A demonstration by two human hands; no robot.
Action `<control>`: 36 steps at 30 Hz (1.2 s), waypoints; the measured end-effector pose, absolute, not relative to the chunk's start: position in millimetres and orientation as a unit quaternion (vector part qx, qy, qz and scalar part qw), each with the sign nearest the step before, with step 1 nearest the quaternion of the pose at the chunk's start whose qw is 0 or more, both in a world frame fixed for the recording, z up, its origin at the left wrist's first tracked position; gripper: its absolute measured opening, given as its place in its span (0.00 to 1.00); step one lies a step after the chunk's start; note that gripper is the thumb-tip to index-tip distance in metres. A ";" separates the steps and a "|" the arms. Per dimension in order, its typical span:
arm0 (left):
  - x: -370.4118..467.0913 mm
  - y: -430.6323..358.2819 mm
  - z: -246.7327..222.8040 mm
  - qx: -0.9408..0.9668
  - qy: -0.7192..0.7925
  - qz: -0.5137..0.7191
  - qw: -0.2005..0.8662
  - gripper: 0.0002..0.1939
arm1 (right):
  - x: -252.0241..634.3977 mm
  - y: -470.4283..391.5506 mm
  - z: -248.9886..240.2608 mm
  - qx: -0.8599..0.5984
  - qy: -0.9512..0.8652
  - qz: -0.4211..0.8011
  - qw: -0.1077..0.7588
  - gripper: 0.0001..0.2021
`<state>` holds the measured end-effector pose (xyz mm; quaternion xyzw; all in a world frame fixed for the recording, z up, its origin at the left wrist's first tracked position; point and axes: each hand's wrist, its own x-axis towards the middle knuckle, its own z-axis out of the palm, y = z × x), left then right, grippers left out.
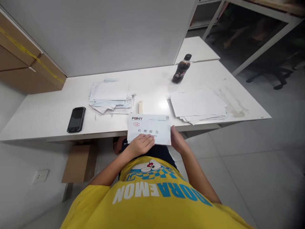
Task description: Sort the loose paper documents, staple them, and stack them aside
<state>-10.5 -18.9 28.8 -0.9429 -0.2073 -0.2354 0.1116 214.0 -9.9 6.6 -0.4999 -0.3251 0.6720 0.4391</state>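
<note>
A printed report with a PONY logo and Chinese lettering lies at the front edge of the white table, partly over my lap. My left hand has its fingers laid together across the report's lower left face; its thumb is hidden. With the fingers out of sight behind the paper, my right hand grips the report's right edge. Just behind the report is a small cream-coloured, block-like object. Loose papers form a stack to the left, and a second paper stack sits to the right.
A dark phone-like device rests on the table at left. Toward the back right stands a cola bottle. Cardboard boxes fill the left corner, another box is below, and a grey panel rises behind.
</note>
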 end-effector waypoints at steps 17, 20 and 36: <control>-42.4 -34.9 -3.7 -0.890 -0.430 -0.151 0.000 0.30 | 222.6 -3.1 19.9 -0.597 -0.351 0.595 0.407 0.25; -56.6 -32.8 -4.2 -0.900 -0.406 -0.160 0.007 0.28 | 220.1 -2.7 20.0 -0.623 -0.360 0.573 0.393 0.25; -52.0 -0.7 -9.8 -0.882 -0.416 -0.219 0.011 0.29 | 223.1 2.0 30.9 -0.759 -0.546 0.109 0.337 0.21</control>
